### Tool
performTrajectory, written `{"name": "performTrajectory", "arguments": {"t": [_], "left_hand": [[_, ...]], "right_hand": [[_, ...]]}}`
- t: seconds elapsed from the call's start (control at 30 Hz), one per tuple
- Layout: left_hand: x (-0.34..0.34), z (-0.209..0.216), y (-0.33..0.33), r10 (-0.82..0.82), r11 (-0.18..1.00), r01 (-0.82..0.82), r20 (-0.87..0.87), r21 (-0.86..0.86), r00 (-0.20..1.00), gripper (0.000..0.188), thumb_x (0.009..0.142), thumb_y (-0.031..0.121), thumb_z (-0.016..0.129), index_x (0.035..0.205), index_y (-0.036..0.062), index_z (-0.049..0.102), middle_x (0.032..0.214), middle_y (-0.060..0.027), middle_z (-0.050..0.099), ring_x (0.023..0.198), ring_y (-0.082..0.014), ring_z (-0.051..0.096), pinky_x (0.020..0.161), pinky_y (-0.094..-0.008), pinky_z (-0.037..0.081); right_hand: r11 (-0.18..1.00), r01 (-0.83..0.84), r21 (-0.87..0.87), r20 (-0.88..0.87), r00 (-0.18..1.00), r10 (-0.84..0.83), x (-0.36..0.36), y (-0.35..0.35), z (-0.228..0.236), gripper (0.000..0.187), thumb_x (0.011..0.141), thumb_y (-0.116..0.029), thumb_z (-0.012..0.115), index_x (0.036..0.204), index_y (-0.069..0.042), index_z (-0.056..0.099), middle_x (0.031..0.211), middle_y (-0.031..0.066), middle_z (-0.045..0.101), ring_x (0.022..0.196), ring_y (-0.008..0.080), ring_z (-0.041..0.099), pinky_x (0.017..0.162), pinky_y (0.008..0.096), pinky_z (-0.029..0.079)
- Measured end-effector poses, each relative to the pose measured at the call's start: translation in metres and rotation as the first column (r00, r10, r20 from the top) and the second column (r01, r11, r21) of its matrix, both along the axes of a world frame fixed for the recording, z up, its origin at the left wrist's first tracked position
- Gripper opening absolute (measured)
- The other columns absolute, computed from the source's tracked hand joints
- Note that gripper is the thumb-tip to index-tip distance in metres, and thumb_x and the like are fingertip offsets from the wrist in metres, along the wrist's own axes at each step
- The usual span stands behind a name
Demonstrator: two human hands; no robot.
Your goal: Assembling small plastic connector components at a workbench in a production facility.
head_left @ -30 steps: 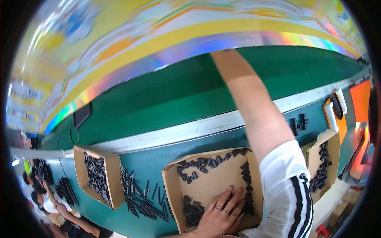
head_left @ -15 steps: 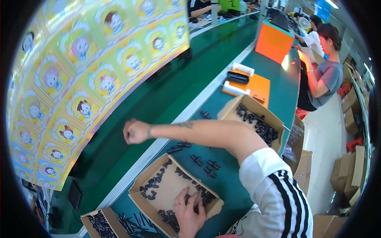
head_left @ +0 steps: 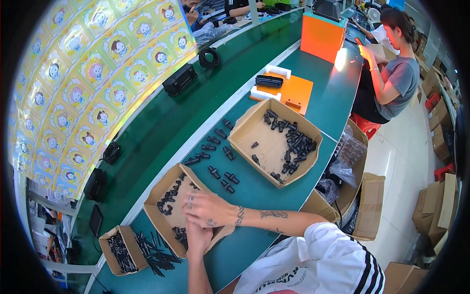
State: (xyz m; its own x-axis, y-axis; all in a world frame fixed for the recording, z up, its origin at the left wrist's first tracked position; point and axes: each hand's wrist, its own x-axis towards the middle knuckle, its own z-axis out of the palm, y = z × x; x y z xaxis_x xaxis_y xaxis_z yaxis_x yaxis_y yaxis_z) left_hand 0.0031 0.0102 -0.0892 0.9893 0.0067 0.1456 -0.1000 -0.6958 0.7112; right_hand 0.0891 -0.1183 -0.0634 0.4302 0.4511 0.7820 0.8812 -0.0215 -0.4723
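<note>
My right hand lies across the top of my left hand, both over a shallow cardboard box. Its fingers curl downward and whatever they hold, if anything, stays out of sight. The left hand's fingers are covered by the right one. Small black plastic fittings line the box's left side, with more heaped beside my left wrist. Further off, a second cardboard box contains a pile of similar black fittings. Between the boxes, several longer black jointed pieces lie in loose rows on the green table.
At left, a small box holds thin black rods, with more rods spilled beside it. An orange fixture carries a black part. Beyond runs a green conveyor under hanging printed sheets. A seated co-worker is at right.
My right arm has swung back from over the conveyor, and its hand has come down onto my left hand at the near box. The view has shifted, showing more of the far box.
</note>
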Motion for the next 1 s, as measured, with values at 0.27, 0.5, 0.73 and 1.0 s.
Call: {"name": "performTrajectory", "arguments": {"t": [0.27,0.5,0.73,1.0], "left_hand": [[-0.007,0.004,-0.006,0.008,0.999,-0.009,0.046,0.037,0.999,0.033,0.080,0.003,0.069,0.112,-0.0036,0.063,0.112,-0.0218,0.064,0.102,-0.0394,0.063,0.084,-0.0444,0.051],[0.000,0.023,-0.019,0.002,1.000,-0.001,0.018,-0.022,1.000,0.016,0.080,-0.001,0.069,0.095,-0.0031,0.069,0.094,-0.0139,0.064,0.084,-0.0282,0.065,0.069,-0.0358,0.053],[-0.006,0.028,-0.020,0.025,0.999,-0.028,0.047,0.046,0.999,0.018,0.084,0.000,0.068,0.101,-0.0026,0.068,0.101,-0.0180,0.066,0.091,-0.0360,0.064,0.083,-0.0399,0.052],[0.009,0.027,-0.021,0.047,0.999,-0.047,-0.033,-0.004,0.998,0.024,0.085,0.000,0.066,0.109,-0.0011,0.067,0.110,-0.0201,0.066,0.104,-0.0396,0.062,0.089,-0.0431,0.050]], "right_hand": [[0.962,-0.170,0.214,-0.150,0.967,0.204,0.003,-0.015,0.005,0.008,0.080,-0.008,0.074,0.082,-0.003,0.068,0.084,0.0084,0.065,0.084,0.0279,0.063,0.078,0.0376,0.053],[0.950,-0.124,0.286,-0.273,0.940,0.204,0.027,-0.025,-0.012,0.007,0.081,-0.004,0.074,0.083,0.000,0.069,0.084,0.0095,0.066,0.081,0.0270,0.063,0.079,0.0374,0.052],[0.982,-0.109,0.153,-0.283,0.947,0.149,0.020,-0.021,-0.017,0.009,0.082,-0.007,0.074,0.084,-0.001,0.067,0.087,0.0112,0.066,0.085,0.0298,0.062,0.079,0.0387,0.052],[0.985,-0.099,0.138,-0.290,0.947,0.136,0.037,-0.025,-0.020,0.009,0.082,-0.009,0.074,0.086,-0.003,0.068,0.088,0.0117,0.066,0.086,0.0306,0.063,0.080,0.0388,0.052]]}}
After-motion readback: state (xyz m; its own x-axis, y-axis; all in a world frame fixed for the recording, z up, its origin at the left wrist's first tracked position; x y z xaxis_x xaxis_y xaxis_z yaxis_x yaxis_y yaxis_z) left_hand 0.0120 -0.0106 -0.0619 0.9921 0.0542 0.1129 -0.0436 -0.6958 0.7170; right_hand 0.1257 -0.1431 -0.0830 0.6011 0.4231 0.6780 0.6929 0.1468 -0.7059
